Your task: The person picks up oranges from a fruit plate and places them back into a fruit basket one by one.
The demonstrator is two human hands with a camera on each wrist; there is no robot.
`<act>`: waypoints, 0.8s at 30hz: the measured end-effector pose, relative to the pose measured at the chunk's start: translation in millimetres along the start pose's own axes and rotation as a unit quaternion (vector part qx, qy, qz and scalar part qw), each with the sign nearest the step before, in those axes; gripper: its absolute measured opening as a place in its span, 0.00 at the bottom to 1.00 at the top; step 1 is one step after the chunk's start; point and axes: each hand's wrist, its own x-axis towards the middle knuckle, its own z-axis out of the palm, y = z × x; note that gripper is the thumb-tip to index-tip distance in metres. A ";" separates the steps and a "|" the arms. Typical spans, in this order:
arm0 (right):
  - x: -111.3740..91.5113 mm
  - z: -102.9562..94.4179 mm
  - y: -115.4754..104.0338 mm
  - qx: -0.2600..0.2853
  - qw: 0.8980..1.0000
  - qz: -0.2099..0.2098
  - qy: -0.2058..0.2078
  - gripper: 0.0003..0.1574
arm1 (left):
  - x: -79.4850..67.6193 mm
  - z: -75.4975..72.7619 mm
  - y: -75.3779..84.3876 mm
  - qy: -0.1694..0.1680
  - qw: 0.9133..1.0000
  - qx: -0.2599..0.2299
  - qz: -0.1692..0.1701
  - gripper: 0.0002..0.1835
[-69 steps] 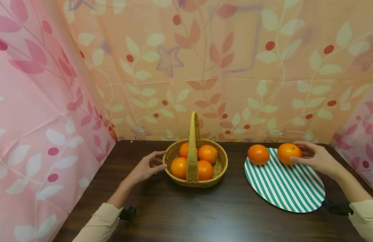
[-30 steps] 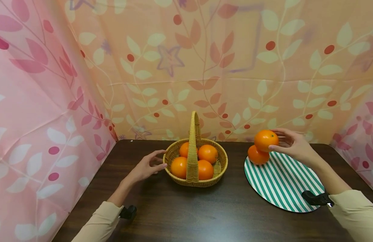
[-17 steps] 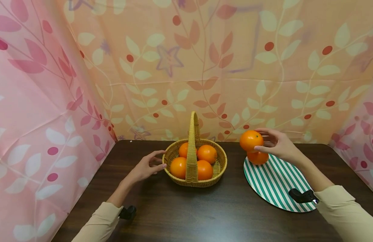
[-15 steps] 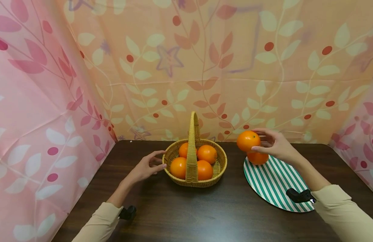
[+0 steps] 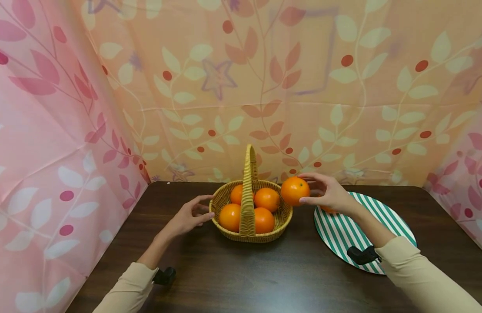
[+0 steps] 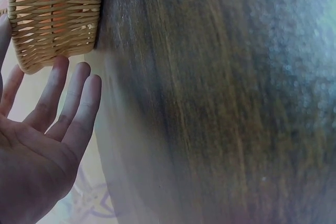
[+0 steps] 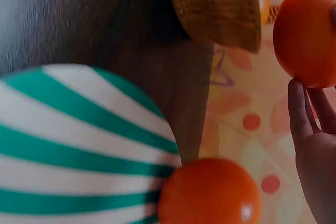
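Observation:
A yellow wicker basket (image 5: 264, 238) with an arched handle stands on the table and contains several oranges (image 5: 267, 199). My right hand (image 5: 330, 195) pinches another orange (image 5: 294, 191) between thumb and fingers, level with the basket's right rim. In the right wrist view the held orange (image 7: 307, 40) sits at the fingertips. My left hand (image 5: 187, 216) touches the basket's left side with loosely extended fingers; the left wrist view shows these fingers (image 6: 79, 103) against the weave. One more orange (image 7: 210, 195) lies on the striped placemat, mostly hidden behind my right hand in the head view.
The round green-and-white placemat (image 5: 385, 221) lies on the right of the dark wooden table (image 5: 264, 278). Floral cloth (image 5: 233, 117) hangs behind the table and on both sides. A black wrist device (image 5: 362, 255) is strapped below my right hand.
My right hand has lifted an orange off the placemat and carried it left, past the other orange, to the basket's right rim. The left hand and basket have stayed put.

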 end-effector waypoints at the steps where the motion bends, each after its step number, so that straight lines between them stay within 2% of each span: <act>1: 1.5 3.7 0.3 0.004 1.000 -0.004 -0.005 0.40 | 0.0 0.1 0.1 0.001 1.000 0.000 0.000 0.32; 12: 7.7 32.5 1.7 0.010 0.999 0.000 -0.039 0.40 | -0.4 0.3 0.8 0.002 1.000 -0.004 0.002 0.31; 24: 4.5 31.6 12.9 0.006 0.999 -0.010 -0.048 0.37 | -1.0 -0.3 0.7 -0.002 1.000 -0.007 0.001 0.32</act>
